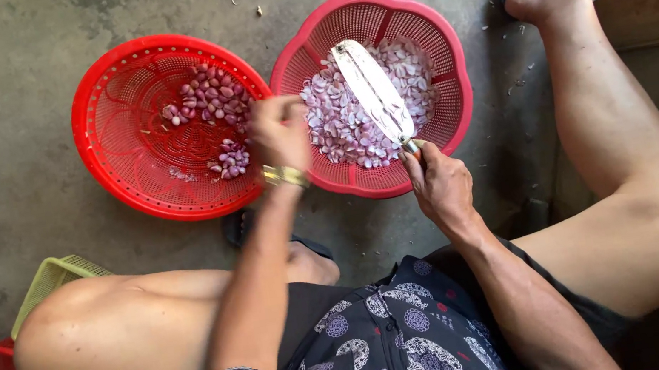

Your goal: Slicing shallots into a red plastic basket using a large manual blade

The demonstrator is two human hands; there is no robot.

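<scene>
Two red baskets sit on the concrete floor [12,126] ahead of the person, seen from the single head view. The right hand [440,187] is closed around the handle of a broad knife [373,89], whose blade reaches away from the grip and lies over the scalloped basket [448,48]. That basket, directly beyond the blade, holds a thick layer of pale pink peeled shallot pieces [339,128].

Just beside the knife hand, the left hand [279,132] reaches over the rim of the round basket [108,79]; its fingers are curled, but whether they hold a shallot cannot be told. Past those fingers lie the unpeeled purple shallots [210,99], a modest cluster plus a smaller clump nearer the wrist, which wears a gold bracelet [285,176].

Judging by the heaps, most of the peeling looks done: the scalloped basket is well filled, while the round one shows mostly bare mesh with only a few handfuls left.
</scene>
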